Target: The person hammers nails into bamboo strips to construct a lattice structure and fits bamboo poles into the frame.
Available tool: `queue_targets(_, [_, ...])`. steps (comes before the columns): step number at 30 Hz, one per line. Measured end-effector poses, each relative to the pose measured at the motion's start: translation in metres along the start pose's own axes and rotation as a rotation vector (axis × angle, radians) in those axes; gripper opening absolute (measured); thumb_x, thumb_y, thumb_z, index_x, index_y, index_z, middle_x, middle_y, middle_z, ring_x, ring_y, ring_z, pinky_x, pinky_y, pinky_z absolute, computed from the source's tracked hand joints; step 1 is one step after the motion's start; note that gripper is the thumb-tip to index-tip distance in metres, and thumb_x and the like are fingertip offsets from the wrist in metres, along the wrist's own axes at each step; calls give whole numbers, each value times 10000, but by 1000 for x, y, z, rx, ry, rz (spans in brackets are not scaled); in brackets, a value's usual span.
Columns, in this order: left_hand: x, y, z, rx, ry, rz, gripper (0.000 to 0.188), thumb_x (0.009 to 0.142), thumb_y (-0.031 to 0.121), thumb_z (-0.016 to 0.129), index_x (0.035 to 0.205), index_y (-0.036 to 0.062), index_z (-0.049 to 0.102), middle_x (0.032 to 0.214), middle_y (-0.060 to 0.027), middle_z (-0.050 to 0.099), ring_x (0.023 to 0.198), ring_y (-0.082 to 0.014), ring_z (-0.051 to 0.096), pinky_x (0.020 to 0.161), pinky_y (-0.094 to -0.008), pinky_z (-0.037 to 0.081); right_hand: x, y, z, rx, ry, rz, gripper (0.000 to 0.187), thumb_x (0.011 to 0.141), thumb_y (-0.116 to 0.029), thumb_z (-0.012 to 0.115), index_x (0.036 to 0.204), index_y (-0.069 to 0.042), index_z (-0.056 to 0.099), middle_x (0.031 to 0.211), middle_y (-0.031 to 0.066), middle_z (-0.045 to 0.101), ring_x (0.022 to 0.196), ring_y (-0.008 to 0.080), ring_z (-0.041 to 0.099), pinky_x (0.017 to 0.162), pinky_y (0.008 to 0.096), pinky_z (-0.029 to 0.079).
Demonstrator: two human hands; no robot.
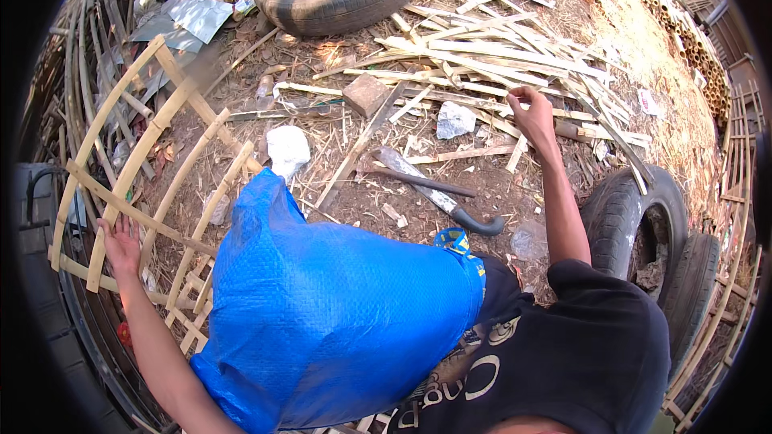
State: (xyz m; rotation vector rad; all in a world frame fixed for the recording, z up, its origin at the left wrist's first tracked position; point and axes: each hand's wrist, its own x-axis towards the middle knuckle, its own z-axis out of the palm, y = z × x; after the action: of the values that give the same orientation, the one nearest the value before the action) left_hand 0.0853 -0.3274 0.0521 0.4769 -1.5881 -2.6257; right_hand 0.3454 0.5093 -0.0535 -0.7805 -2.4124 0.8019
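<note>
A bamboo lattice (165,115) of crossed flat strips stands at the left, beside the blue woven plastic sheet (338,313) draped over my lap. My left hand (122,247) is at its lower left part, palm up with fingers stretched out, touching a strip. Out to the right, my right hand (532,118) is over the near edge of a pile of split bamboo strips (498,52). Its fingers are curled round toward the thumb; whatever they hold, if anything, does not show. A machete with a dark hooked handle (476,222) lies on the ground between my hands.
A tyre (338,12) lies at the far side; more tyres (615,225) stand at the right. A brick-like block (366,95), a pale stone (455,120) and a white lump (288,151) lie ahead. Bamboo poles (68,88) are heaped at the left.
</note>
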Motion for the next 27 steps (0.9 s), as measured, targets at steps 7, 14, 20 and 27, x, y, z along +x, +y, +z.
queue_targets(7, [-13, -12, 16, 52, 26, 48, 707, 938, 553, 531, 1433, 68, 387, 1494, -83, 395, 1371, -199, 361, 1138, -376, 278, 92, -19, 131, 37, -236, -38, 238, 871, -171, 616, 1030, -21, 709, 965, 256, 693, 924, 361, 686, 835, 399, 519])
queue_targets(14, [6, -22, -4, 69, -4, 18, 633, 945, 579, 500, 1378, 119, 454, 1375, -39, 536, 1248, -126, 462, 1031, -316, 343, 251, 44, 186, -422, -129, -347, 367, 795, -1, 508, 1124, -31, 668, 1048, 252, 672, 1051, 383, 631, 916, 442, 485])
queue_targets(20, [-8, -11, -26, 207, 60, 98, 639, 952, 580, 494, 1390, 116, 461, 1362, -31, 545, 1244, -106, 461, 1045, -290, 349, 283, 43, 201, -794, -430, -391, 344, 791, -56, 641, 1134, -91, 635, 1232, 257, 582, 1114, 418, 582, 947, 454, 483])
queue_targets(27, [1, -32, 10, 106, 45, 92, 626, 974, 544, 473, 1412, 100, 426, 1437, -44, 485, 1305, -116, 437, 1090, -292, 345, 314, 97, 182, -1011, -305, -450, 359, 847, -122, 640, 1202, -94, 590, 1400, 252, 463, 1318, 427, 418, 1059, 512, 395])
